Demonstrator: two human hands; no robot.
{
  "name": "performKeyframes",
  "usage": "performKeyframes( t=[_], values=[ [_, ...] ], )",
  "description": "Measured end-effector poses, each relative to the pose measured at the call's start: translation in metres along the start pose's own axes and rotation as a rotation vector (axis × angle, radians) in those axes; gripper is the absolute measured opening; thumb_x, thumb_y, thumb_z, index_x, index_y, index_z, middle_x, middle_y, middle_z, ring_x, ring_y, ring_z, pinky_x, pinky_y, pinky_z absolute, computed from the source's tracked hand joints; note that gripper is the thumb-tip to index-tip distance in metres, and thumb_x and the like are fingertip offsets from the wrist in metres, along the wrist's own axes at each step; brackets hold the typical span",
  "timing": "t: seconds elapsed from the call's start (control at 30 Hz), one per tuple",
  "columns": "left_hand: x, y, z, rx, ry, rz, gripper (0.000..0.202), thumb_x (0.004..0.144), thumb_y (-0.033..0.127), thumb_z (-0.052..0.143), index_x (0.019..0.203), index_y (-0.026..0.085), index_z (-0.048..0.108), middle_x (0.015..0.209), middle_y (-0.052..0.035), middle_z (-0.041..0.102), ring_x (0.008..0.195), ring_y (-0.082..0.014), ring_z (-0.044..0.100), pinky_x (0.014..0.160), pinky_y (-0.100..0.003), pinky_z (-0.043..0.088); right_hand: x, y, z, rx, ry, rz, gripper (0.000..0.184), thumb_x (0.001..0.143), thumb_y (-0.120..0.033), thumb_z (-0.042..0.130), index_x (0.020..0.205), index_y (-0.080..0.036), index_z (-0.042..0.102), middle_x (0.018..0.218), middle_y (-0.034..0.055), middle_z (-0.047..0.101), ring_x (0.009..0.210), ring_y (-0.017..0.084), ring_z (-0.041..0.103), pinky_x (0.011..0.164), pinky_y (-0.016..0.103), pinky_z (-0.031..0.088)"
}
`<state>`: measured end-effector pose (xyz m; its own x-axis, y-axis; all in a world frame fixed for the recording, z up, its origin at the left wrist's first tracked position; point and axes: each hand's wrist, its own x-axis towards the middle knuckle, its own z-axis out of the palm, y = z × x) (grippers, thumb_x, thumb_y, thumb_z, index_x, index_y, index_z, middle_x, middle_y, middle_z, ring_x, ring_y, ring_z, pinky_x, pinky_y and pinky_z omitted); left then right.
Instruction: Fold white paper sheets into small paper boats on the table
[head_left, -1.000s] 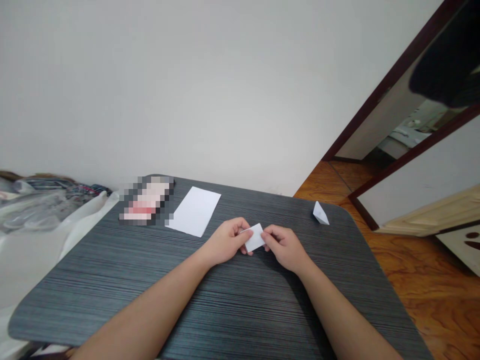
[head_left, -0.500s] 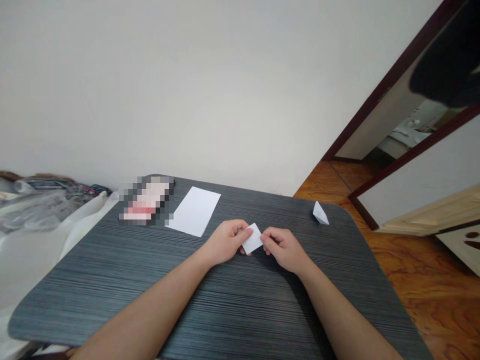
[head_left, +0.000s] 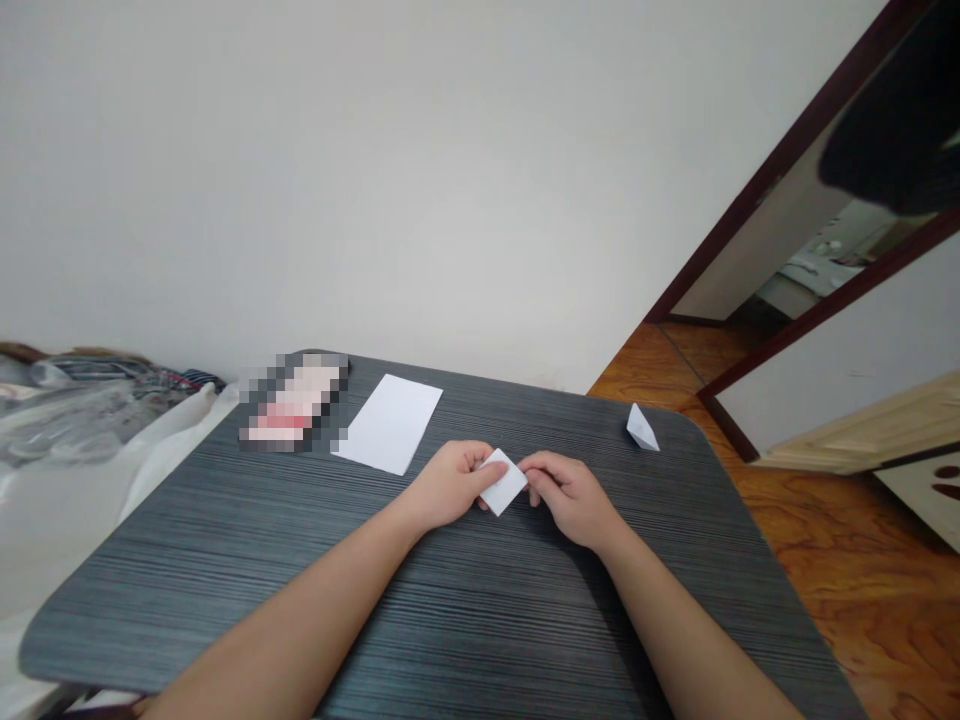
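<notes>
Small folded white paper piece [head_left: 502, 484], flat with crisp creases, turned corner-down like a diamond, held just above the middle of the table [head_left: 450, 620]. Left hand [head_left: 448, 484] pinches its left edge between thumb and fingers; right hand [head_left: 566, 492] is curled with fingertips at its right edge, touching. Table is dark grey with a fine striped grain and rounded corners; bare surface open in front of both forearms. Beyond the left hand a flat white rectangular sheet [head_left: 390, 423] lies near the far edge. A small folded white paper shape [head_left: 642, 428], pointed, sits at the far right corner, well apart. Wood floor [head_left: 862, 560] to the right.
</notes>
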<state>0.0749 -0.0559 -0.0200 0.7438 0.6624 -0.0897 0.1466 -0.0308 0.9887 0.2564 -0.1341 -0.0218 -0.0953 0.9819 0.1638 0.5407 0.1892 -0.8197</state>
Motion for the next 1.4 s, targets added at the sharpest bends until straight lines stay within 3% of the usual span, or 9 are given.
performKeyframes(
  t=[0.1, 0.23, 0.47, 1.0, 1.27, 1.4],
  values=[
    [0.0006, -0.0008, -0.0015, -0.050, 0.011, 0.003, 0.029, 0.084, 0.039, 0.048, 0.072, 0.014, 0.057, 0.060, -0.0007, 0.059, 0.052, -0.0109, 0.053, 0.049, -0.021, 0.039, 0.0002, 0.0019, -0.0016, 0.025, 0.026, -0.076, 0.024, 0.089, -0.014, 0.042, 0.101, -0.021, 0.061, 0.071, 0.0008, 0.058, 0.067, 0.014, 0.056, 0.067, 0.028, 0.044],
    [0.0013, -0.0023, -0.0026, -0.061, 0.016, 0.005, 0.031, 0.084, 0.041, 0.047, 0.072, 0.013, 0.057, 0.060, -0.0011, 0.060, 0.052, -0.0111, 0.053, 0.049, -0.021, 0.040, -0.0002, 0.0050, -0.0012, 0.060, 0.013, -0.152, 0.024, 0.089, -0.016, 0.044, 0.101, -0.022, 0.063, 0.091, 0.0059, 0.059, 0.076, 0.015, 0.057, 0.070, 0.030, 0.047],
    [0.0009, -0.0003, -0.0029, -0.099, 0.014, 0.002, 0.032, 0.084, 0.040, 0.048, 0.071, 0.013, 0.057, 0.060, -0.0021, 0.061, 0.053, -0.0110, 0.054, 0.052, -0.022, 0.041, 0.0016, 0.0029, 0.0001, -0.029, -0.026, -0.227, 0.025, 0.087, -0.019, 0.051, 0.106, -0.025, 0.065, 0.099, 0.0070, 0.060, 0.088, 0.018, 0.058, 0.077, 0.032, 0.047],
    [0.0002, -0.0012, -0.0009, -0.084, -0.059, -0.015, 0.035, 0.086, 0.043, 0.045, 0.082, 0.011, 0.059, 0.064, -0.0064, 0.066, 0.056, -0.0132, 0.060, 0.053, -0.023, 0.045, 0.0004, 0.0047, 0.0027, -0.017, 0.047, -0.235, 0.015, 0.085, -0.021, 0.054, 0.091, -0.023, 0.068, 0.087, 0.0055, 0.063, 0.080, 0.017, 0.059, 0.072, 0.031, 0.047],
    [0.0014, -0.0006, -0.0004, -0.101, -0.109, -0.022, 0.036, 0.085, 0.043, 0.047, 0.083, 0.010, 0.061, 0.078, -0.0097, 0.068, 0.061, -0.0148, 0.064, 0.055, -0.024, 0.048, 0.0007, -0.0036, 0.0032, -0.047, 0.052, -0.137, 0.013, 0.086, -0.024, 0.053, 0.080, -0.020, 0.064, 0.075, 0.0042, 0.062, 0.069, 0.016, 0.056, 0.066, 0.029, 0.045],
    [0.0023, -0.0013, 0.0000, -0.112, -0.098, -0.014, 0.040, 0.087, 0.045, 0.042, 0.083, 0.010, 0.061, 0.074, -0.0094, 0.068, 0.060, -0.0147, 0.063, 0.056, -0.025, 0.049, -0.0005, -0.0010, 0.0046, -0.046, 0.086, -0.103, 0.012, 0.086, -0.023, 0.052, 0.080, -0.020, 0.062, 0.074, 0.0031, 0.060, 0.064, 0.014, 0.053, 0.059, 0.026, 0.041]
  ],
)
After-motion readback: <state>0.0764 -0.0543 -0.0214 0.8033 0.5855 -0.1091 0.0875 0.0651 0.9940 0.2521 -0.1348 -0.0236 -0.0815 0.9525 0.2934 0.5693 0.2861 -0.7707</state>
